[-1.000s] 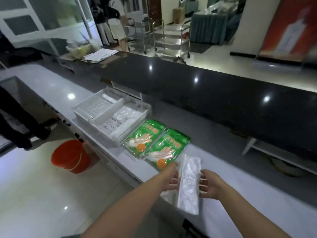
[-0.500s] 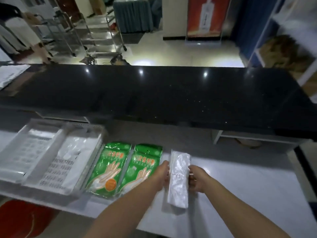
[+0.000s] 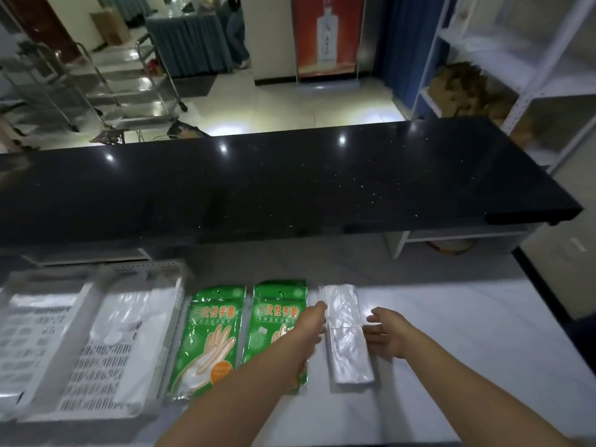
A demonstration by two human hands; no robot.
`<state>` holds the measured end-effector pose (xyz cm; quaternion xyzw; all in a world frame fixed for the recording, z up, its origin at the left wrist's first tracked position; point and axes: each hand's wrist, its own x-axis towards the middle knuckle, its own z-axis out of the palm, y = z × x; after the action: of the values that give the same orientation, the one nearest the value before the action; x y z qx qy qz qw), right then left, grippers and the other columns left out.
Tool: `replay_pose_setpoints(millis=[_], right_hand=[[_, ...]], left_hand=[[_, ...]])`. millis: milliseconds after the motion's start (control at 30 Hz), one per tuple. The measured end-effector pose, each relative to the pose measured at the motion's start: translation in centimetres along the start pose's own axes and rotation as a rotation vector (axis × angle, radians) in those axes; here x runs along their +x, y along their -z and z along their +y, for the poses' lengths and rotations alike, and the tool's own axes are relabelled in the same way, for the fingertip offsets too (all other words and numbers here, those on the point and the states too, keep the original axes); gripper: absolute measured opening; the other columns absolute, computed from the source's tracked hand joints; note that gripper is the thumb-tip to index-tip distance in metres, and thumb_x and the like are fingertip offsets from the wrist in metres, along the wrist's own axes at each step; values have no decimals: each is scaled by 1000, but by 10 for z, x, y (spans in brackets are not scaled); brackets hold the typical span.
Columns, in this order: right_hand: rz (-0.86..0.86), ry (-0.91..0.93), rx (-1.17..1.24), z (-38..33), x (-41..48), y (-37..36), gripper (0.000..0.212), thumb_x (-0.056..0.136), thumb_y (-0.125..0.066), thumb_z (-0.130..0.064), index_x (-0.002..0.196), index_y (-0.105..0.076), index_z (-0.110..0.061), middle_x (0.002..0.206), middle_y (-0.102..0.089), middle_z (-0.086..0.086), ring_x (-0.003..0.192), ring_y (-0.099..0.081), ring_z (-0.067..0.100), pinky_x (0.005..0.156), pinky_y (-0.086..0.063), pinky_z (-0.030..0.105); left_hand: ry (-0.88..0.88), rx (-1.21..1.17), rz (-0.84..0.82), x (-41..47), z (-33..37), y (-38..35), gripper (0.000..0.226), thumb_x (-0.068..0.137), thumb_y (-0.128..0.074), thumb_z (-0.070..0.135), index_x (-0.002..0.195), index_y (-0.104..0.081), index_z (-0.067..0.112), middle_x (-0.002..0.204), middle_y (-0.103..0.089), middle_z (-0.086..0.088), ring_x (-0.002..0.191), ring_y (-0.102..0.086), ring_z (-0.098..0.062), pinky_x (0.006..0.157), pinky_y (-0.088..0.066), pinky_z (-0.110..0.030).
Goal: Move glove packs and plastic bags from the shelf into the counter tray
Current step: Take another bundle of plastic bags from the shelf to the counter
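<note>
Plastic bag bundle (image 3: 346, 337): flat on counter (image 3: 451, 350), right of tray (image 3: 161, 265), past glove packs (image 3: 213, 337) | left hand (image 3: 308, 327): fingers uncurled, touching tray-side edge | right hand (image 3: 387, 333): fingers straight, touching far edge, gripping nothing

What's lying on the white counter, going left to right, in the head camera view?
In order: white tray → left green glove pack → right green glove pack → clear plastic bag bundle → right hand.
</note>
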<state>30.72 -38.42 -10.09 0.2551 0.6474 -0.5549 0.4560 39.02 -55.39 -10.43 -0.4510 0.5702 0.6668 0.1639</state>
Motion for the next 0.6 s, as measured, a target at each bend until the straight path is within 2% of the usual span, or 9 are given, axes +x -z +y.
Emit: replay_pose_setpoints(millis=[67,233,367,467,600], right_hand=[[26,4,53,4,-7,5,25,97,-51,-28,103,-58,-4,102,-65,20,78,-63,33,69,-55,37],[53,57,164,16,-25,31,22,96,-55,-26,100,-61,-5,102,-70,18,86,-67,33,79,-55,38],[97,78,167,26,-42,69,19,94,-58,-25,98,-64,-7,97,-73,14,86,-70,29,71,-49,32],[151,111,231,35,-56,107,14,94,-60,-18,93,-63,-5,86,-70,14,73,-66,27,62,-48,29],[214,124,302,50,-67,162,9,92,-59,-12,86,-60,-5,72,-63,11,59,-58,22,57,-45,29]], left_hand=[[-34,7,-7,-1,2,-7,29,98,-43,32,115,-56,11,109,-63,-7,89,-60,-21,70,-43,-29],[-64,71,-160,-9,14,-42,18,96,-44,27,94,-57,16,92,-59,-5,75,-55,-21,65,-41,-27],[-56,158,-242,-17,17,-81,22,96,-44,30,100,-59,14,97,-62,-6,80,-58,-22,68,-41,-29],[-62,224,-298,-27,18,-116,24,97,-43,31,101,-60,14,99,-62,-5,83,-58,-23,71,-41,-30],[-47,294,-340,-34,15,-166,24,93,-46,33,100,-61,16,98,-65,-3,83,-62,-23,78,-45,-32]])
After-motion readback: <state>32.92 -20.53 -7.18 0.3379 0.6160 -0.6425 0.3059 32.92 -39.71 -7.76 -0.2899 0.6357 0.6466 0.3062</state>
